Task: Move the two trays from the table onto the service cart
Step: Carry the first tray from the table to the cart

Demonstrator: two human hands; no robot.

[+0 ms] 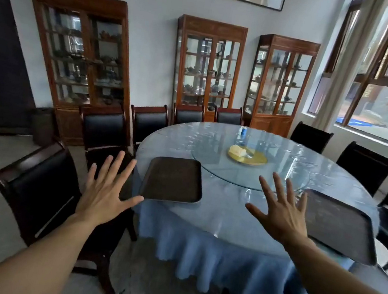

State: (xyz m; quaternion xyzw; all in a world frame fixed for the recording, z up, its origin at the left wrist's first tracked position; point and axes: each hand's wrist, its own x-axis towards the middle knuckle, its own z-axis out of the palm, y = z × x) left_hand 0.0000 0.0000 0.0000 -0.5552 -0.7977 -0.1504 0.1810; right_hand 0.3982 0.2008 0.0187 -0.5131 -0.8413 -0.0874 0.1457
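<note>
Two dark rectangular trays lie on a round table with a blue cloth under clear plastic. One tray rests at the table's near left edge, slightly overhanging. The other tray sits at the near right edge. My left hand is stretched out with fingers spread, just left of the left tray, its thumb close to the tray's near corner. My right hand is also spread wide, between the two trays and overlapping the right tray's left edge. Neither hand holds anything. No service cart is in view.
A glass turntable at the table's middle carries a yellow plate with a pale block. Dark chairs ring the table, one close at my left. Three glass cabinets line the back wall; windows are at the right.
</note>
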